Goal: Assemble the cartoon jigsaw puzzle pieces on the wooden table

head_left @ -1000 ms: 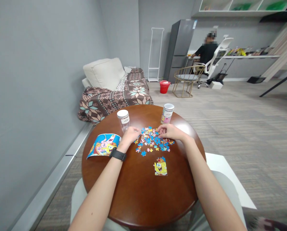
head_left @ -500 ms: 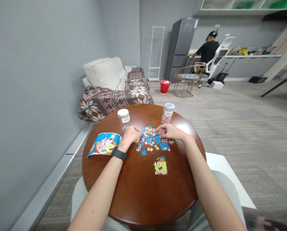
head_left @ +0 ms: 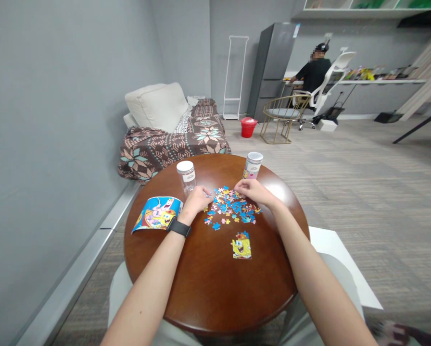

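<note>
A pile of loose jigsaw puzzle pieces [head_left: 233, 209], mostly blue with some yellow and pink, lies spread on the round wooden table [head_left: 230, 293]. At the pile's left edge is my left hand [head_left: 198, 199], wearing a black watch, its fingers drawn together. My right hand [head_left: 254, 190] reaches over the far right edge of the pile with fingers curled together and tips down at the pieces. Whatever either hand pinches is too small to make out. Nearer to me lies a joined puzzle section [head_left: 241, 246] showing a yellow cartoon face.
Behind my left hand stands a clear jar [head_left: 187, 177] with a white lid. A printed canister [head_left: 252, 166] stands behind my right hand. The curled picture sheet [head_left: 158, 213] lies at the left. Across the room a person [head_left: 312, 72] sits at a counter.
My right hand has moved up and away from me, from the middle right of the pile to its far edge. The left hand stays about where it was.
</note>
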Demonstrator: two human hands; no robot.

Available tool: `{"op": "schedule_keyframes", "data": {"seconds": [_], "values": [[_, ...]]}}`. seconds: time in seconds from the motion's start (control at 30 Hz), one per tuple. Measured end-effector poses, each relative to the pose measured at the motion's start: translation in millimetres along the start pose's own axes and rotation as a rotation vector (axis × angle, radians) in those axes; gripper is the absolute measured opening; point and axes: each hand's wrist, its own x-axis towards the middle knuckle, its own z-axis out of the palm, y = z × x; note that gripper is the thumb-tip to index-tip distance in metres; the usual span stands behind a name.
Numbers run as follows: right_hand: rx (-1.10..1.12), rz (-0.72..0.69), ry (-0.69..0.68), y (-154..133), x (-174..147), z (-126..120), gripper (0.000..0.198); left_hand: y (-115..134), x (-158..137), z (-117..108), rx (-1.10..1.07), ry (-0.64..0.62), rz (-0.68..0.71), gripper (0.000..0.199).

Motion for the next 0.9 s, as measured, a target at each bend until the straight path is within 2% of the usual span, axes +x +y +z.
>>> {"op": "schedule_keyframes", "data": {"seconds": [0.1, 0.17, 0.37, 0.53, 0.77, 0.9], "values": [[0.122, 0.138, 0.099, 1.4, 4.2, 3.3, 0.005, 1.6, -1.5, 0.2, 0.010, 0.013, 0.017, 0.014], [0.205, 0.178, 0.127, 1.3, 5.1, 3.3, 0.005, 2.3, -2.2, 0.9, 0.023, 0.014, 0.033, 0.012], [0.220, 0.111, 0.136, -2.7, 2.9, -0.6, 0.006, 3.7, -2.9, 1.0, 0.033, -0.005, 0.074, 0.015], [0.295, 0.136, 0.079, -4.0, 2.0, -1.3, 0.014, 6.1, -4.5, -1.5, 0.023, -0.022, 0.086, 0.014], [0.338, 0.160, 0.036, -0.8, 3.9, -0.4, 0.011, 8.2, -7.1, -3.1, -0.012, -0.047, 0.067, 0.004], [0.364, 0.160, 0.029, 0.0, 3.3, 1.4, 0.021, 6.5, -5.8, -1.4, -0.005, -0.025, 0.078, 0.003]]}}
